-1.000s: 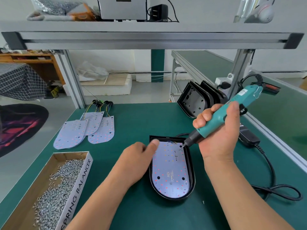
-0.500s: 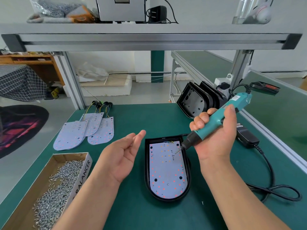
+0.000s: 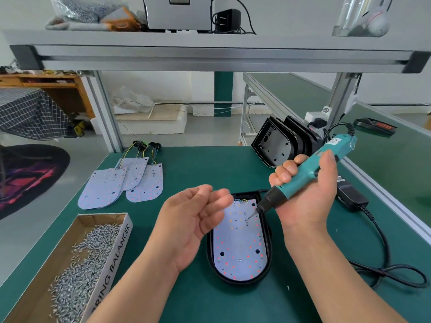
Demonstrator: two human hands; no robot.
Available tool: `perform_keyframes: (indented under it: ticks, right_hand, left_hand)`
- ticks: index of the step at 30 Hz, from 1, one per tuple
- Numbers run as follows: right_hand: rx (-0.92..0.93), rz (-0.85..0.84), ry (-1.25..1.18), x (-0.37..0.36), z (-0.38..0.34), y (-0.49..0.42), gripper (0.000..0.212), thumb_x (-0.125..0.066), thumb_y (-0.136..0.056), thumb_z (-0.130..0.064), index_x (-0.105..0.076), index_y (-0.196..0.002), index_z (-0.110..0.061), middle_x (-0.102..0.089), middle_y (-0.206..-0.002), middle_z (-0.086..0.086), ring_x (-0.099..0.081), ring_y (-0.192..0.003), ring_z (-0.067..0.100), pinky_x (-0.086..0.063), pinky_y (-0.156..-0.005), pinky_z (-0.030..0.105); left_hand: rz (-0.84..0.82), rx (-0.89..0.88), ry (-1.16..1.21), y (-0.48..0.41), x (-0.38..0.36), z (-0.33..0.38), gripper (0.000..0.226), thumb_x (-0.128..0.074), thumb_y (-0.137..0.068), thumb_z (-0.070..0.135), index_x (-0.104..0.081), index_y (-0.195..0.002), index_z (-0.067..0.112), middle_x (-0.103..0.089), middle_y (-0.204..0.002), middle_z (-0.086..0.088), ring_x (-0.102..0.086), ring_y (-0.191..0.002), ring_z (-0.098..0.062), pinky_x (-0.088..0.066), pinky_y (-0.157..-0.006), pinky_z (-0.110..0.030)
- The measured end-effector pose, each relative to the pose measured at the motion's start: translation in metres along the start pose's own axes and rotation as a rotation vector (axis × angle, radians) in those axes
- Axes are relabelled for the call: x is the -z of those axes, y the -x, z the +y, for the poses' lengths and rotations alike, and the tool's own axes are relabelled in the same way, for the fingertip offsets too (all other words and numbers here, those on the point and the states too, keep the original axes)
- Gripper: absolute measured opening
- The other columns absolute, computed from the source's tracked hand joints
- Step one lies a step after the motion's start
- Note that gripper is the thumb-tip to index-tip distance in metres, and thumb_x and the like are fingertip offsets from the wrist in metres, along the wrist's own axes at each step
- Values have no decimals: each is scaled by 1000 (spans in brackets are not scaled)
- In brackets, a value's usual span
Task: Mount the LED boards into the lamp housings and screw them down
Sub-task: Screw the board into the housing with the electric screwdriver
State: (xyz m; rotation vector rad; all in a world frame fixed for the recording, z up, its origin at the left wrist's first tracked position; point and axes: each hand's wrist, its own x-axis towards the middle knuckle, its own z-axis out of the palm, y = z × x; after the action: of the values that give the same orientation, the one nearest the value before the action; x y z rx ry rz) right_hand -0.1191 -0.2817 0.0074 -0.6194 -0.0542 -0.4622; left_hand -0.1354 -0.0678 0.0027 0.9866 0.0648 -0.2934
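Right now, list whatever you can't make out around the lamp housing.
Head view:
- LED board upper left corner: hidden behind the left hand.
- Left hand's fingers: blurred, so any screw between them is unclear.
- Tip of the screwdriver: too small to show a screw.
- Cardboard box: cut off by the bottom edge.

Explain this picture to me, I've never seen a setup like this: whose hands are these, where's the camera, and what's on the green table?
No machine here: a person works with bare hands, and the one camera sits on their head, looking down. The right hand grips a teal electric screwdriver, its tip pointing at a white LED board lying in a black lamp housing. The left hand hovers palm up, fingers loose, holding nothing I can see. On the green table: a box of screws, spare boards, empty housings.
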Motion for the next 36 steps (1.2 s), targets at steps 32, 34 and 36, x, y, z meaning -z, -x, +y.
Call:
perform_keyframes:
  ticks: [32, 34, 36]
  right_hand:
    - [6, -45, -64, -9, -5, 5, 43, -54, -102, -56, -57, -86, -16, -47, -72, 1, -46, -58, 16, -40, -56, 27]
    - [7, -44, -66, -8, -5, 5, 43, -54, -102, -56, -57, -87, -16, -47, -72, 1, -46, -58, 16, -40, -56, 27]
    - [6, -41, -66, -8, -5, 5, 43, -55, -102, -56, -58, -86, -16, -47, -72, 1, -46, -58, 16, -40, -56, 27]
  left_hand:
    - [-363, -57, -641, 12, -10, -20, 14, -51, -110, 3, -60, -119, 8, -81, -103, -8, -81, -98, -25, -63, -70, -28]
    - [-371, -60, -641, 12, -11, -21, 15, -50, -110, 2, -60, -119, 8, -82, -103, -8, -81, -99, -25, -62, -70, -27]
    - [-373, -59, -635, 11, -11, -22, 15, -50, -110, 2, -60, -119, 9, -82, -103, -8, -80, -100, -25, -60, -70, -25]
